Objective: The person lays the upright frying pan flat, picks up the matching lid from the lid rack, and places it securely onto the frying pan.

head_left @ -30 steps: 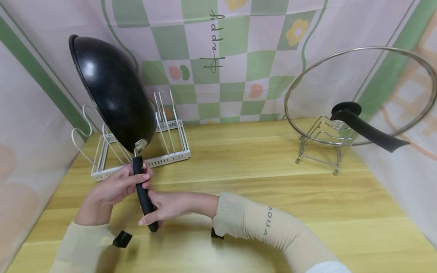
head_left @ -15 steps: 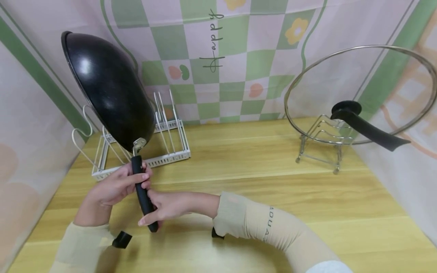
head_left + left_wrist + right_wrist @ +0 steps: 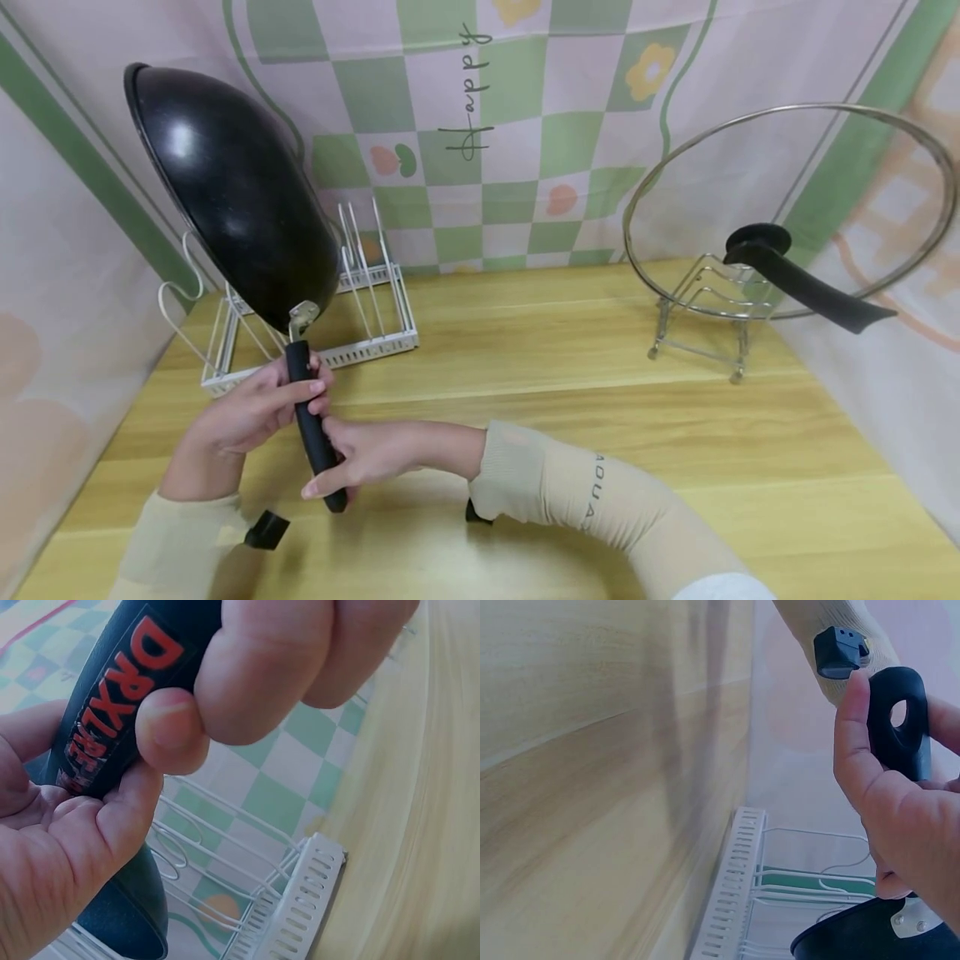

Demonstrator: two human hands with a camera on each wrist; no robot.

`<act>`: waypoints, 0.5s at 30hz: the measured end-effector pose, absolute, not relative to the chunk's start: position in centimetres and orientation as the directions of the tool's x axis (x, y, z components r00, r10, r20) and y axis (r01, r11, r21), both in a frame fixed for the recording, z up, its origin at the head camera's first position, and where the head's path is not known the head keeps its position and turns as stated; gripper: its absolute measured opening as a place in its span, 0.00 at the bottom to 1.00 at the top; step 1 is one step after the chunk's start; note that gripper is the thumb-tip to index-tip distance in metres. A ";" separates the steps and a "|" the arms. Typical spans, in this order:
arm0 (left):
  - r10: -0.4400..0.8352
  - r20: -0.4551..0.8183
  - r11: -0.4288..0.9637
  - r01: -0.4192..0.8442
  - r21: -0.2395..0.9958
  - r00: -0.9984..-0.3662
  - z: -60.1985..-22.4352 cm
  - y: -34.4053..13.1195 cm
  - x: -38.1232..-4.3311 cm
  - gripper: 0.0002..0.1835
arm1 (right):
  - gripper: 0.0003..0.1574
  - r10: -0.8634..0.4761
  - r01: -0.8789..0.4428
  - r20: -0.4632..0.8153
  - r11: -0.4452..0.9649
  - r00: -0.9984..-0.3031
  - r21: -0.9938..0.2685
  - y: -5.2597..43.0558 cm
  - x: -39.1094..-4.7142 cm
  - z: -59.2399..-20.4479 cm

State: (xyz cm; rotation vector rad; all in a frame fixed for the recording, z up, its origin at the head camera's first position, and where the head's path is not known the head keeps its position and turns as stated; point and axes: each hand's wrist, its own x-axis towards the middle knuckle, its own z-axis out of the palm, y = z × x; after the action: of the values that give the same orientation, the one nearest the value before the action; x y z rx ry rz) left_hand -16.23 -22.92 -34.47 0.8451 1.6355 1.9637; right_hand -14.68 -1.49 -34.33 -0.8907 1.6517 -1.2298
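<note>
A black wok [image 3: 240, 200] is held tilted up on its side, its rounded underside facing right, in front of and over the white rack in the head view. My left hand [image 3: 262, 404] grips its black handle [image 3: 313, 433] just below the metal bracket [image 3: 302, 317]. Lower down, near the handle's end, my right hand [image 3: 360, 454] also holds it. Red lettering on the handle [image 3: 120, 697] shows in the left wrist view. The handle's looped end [image 3: 900, 724] pokes out between right thumb and fingers in the right wrist view.
Behind the wok stands a white wire rack [image 3: 375, 342] on the wooden table [image 3: 525, 358]. At the right, a glass lid [image 3: 697, 133] with a black knob handle [image 3: 810, 287] leans on a small metal stand [image 3: 701, 354]. A checkered cloth [image 3: 510, 150] hangs behind.
The wok's upper rim has shifted left and slightly up, so the pan leans further left. Both hands keep their grip and stay nearly in place.
</note>
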 end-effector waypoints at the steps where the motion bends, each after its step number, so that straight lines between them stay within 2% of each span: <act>1: 0.680 0.176 -0.203 0.047 0.978 -0.712 -34.4 -22.9 -16.2 0.10 | 0.27 -0.903 -0.052 -0.221 0.257 -0.368 -0.965 -1.5 -14.6 -34.3; 15: 0.683 0.221 -0.243 0.069 0.968 -0.696 -33.8 -22.6 -15.7 0.12 | 0.23 -0.906 -0.072 -0.211 0.254 -0.367 -0.964 -1.2 -14.2 -33.5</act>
State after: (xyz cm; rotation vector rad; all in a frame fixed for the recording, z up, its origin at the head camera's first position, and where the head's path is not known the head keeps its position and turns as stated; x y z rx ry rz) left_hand -15.72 -22.63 -33.83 0.9048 1.6009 1.9914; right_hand -14.25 -1.20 -33.52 -0.9158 1.6667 -1.2203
